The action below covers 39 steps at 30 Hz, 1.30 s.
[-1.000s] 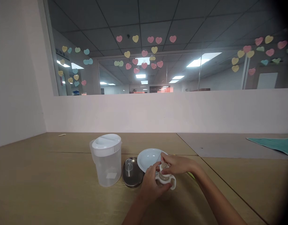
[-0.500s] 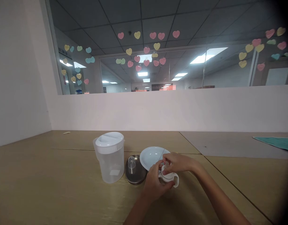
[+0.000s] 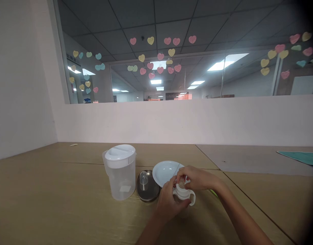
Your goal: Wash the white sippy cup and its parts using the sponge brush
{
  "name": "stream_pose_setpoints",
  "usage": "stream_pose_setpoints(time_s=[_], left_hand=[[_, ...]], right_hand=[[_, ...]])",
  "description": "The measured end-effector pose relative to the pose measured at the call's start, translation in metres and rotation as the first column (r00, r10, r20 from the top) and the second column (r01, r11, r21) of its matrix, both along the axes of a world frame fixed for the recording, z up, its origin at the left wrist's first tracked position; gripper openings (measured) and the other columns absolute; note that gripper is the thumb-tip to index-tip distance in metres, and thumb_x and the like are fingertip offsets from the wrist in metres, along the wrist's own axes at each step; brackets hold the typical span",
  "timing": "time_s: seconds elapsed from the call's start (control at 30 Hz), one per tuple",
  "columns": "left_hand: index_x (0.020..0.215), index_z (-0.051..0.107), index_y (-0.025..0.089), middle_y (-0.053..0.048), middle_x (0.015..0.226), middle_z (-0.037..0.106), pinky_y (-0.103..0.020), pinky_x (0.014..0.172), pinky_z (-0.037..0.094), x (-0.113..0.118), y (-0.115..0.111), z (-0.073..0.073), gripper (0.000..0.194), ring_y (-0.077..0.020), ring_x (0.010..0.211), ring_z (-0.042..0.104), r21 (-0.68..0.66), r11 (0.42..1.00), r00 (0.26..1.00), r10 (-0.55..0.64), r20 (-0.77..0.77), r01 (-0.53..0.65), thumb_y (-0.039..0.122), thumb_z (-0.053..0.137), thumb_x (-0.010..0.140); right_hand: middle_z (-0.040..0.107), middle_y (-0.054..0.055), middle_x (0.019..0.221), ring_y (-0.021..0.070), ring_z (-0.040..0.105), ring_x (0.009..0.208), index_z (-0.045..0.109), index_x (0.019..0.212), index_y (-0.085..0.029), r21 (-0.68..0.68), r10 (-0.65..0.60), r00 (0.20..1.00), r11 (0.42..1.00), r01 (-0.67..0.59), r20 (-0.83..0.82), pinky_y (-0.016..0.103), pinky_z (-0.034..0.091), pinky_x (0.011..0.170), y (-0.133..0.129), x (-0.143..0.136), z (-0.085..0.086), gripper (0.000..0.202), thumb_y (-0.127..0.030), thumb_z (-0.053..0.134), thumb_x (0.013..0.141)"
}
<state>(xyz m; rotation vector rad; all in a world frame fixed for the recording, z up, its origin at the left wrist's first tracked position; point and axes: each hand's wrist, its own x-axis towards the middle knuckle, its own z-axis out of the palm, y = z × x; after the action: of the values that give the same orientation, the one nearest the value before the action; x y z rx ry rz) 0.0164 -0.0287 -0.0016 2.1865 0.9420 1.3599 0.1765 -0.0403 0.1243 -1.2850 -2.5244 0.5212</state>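
Close to the table's front sits a baby bottle (image 3: 183, 194) with a white collar and white side handles. My left hand (image 3: 169, 196) is wrapped round its left side, thumb across the front. Over the top, my right hand (image 3: 195, 177) has its fingers closed about the clear teat (image 3: 181, 183), which partly shows between them. The bottle's lower body is hard to make out. Behind the hands lies a white plate (image 3: 163, 173), its right part covered by my right hand. To its left, a metal tray (image 3: 148, 194) carries a small clear cap (image 3: 143, 180).
A translucent pitcher (image 3: 122, 177) with a white lid stands left of the tray. Something thin and green (image 3: 213, 193) shows below my right forearm. A teal cloth (image 3: 301, 157) lies at the far right. Behind the table rises a white wall (image 3: 156, 122) with a window.
My right fingers have shifted and spread a little about the teat, so more of it shows. The green thing is more visible. The left hand keeps its grip; the view has moved slightly.
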Motion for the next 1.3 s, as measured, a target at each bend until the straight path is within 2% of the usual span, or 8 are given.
stream_pose_setpoints(time_s=[0.27,0.4,0.53,0.67,0.87,1.0,1.2,1.3], left_hand=[[0.131,0.037,0.024,-0.009,0.125,0.055,-0.041,0.096,0.042,-0.001,0.003,-0.005,0.077,-0.0262,0.11,0.053,-0.019,1.0,0.998,0.018,-0.067,-0.02,0.045,0.071,0.065],[0.131,0.037,0.021,-0.01,0.129,0.051,-0.042,0.1,0.039,-0.002,0.004,-0.005,0.078,-0.0271,0.115,0.049,-0.01,1.0,0.998,0.005,-0.061,-0.006,0.046,0.071,0.065],[0.131,0.038,0.02,-0.011,0.13,0.049,-0.042,0.102,0.038,-0.002,0.006,-0.005,0.079,-0.0274,0.119,0.046,-0.014,1.0,0.999,-0.026,-0.038,0.025,0.044,0.072,0.064],[0.133,0.036,0.02,-0.011,0.131,0.048,-0.042,0.102,0.037,-0.004,0.004,-0.004,0.08,-0.0277,0.12,0.046,-0.044,0.999,0.999,-0.027,-0.034,0.025,0.045,0.072,0.065],[0.134,0.034,0.021,-0.011,0.13,0.049,-0.043,0.1,0.038,-0.004,0.003,-0.006,0.082,-0.0279,0.118,0.046,-0.07,0.997,0.999,-0.011,-0.041,0.008,0.046,0.071,0.065],[0.134,0.035,0.019,-0.012,0.125,0.052,-0.043,0.099,0.038,-0.002,0.006,-0.009,0.083,-0.0281,0.115,0.049,-0.054,0.998,0.998,0.005,-0.056,-0.008,0.046,0.072,0.064],[0.132,0.038,0.022,-0.01,0.125,0.053,-0.04,0.098,0.04,-0.003,0.007,-0.006,0.078,-0.0267,0.114,0.05,-0.012,1.0,0.998,-0.027,-0.049,0.026,0.044,0.072,0.065],[0.134,0.035,0.021,-0.011,0.129,0.051,-0.042,0.101,0.038,-0.003,0.005,-0.004,0.082,-0.0279,0.118,0.047,-0.031,0.999,0.998,-0.024,-0.053,0.022,0.044,0.072,0.065]], right_hand=[[0.057,-0.002,0.069,0.0089,0.044,0.058,0.055,0.068,-0.018,0.068,-0.248,0.966,0.968,0.243,0.073,0.021,0.025,0.048,-0.003,-0.008,0.0,0.01,-0.024,0.06,0.062],[0.046,-0.001,0.054,0.0092,0.038,0.051,0.048,0.053,-0.017,0.113,-0.312,0.941,0.948,0.299,0.133,0.024,0.02,0.045,0.003,-0.014,-0.008,0.028,-0.039,0.055,0.07],[0.047,0.0,0.055,0.0101,0.039,0.051,0.049,0.053,-0.017,0.181,-0.344,0.928,0.931,0.317,0.142,0.025,0.019,0.045,0.006,-0.019,-0.012,0.033,-0.044,0.052,0.073],[0.05,0.001,0.056,0.0111,0.042,0.051,0.052,0.056,-0.017,0.098,-0.315,0.929,0.949,0.301,0.194,0.025,0.02,0.046,0.001,-0.013,-0.006,0.036,-0.048,0.052,0.074],[0.059,-0.001,0.079,0.0122,0.049,0.066,0.053,0.097,-0.023,0.133,-0.148,0.987,0.981,0.139,0.064,0.022,0.027,0.053,-0.007,-0.001,0.002,0.028,-0.029,0.058,0.071],[0.058,-0.001,0.076,0.0119,0.048,0.066,0.053,0.094,-0.022,0.168,-0.104,0.99,0.982,0.088,0.09,0.022,0.025,0.053,-0.002,-0.006,-0.004,0.024,-0.017,0.052,0.071],[0.06,0.002,0.077,0.0125,0.05,0.066,0.056,0.082,-0.019,0.226,-0.19,0.976,0.96,0.163,0.104,0.023,0.025,0.054,0.001,-0.016,-0.008,0.012,-0.024,0.045,0.081],[0.061,0.002,0.08,0.0141,0.052,0.069,0.057,0.085,-0.02,0.216,-0.197,0.974,0.962,0.169,0.114,0.023,0.025,0.055,-0.001,-0.015,-0.005,0.014,-0.03,0.051,0.078]])
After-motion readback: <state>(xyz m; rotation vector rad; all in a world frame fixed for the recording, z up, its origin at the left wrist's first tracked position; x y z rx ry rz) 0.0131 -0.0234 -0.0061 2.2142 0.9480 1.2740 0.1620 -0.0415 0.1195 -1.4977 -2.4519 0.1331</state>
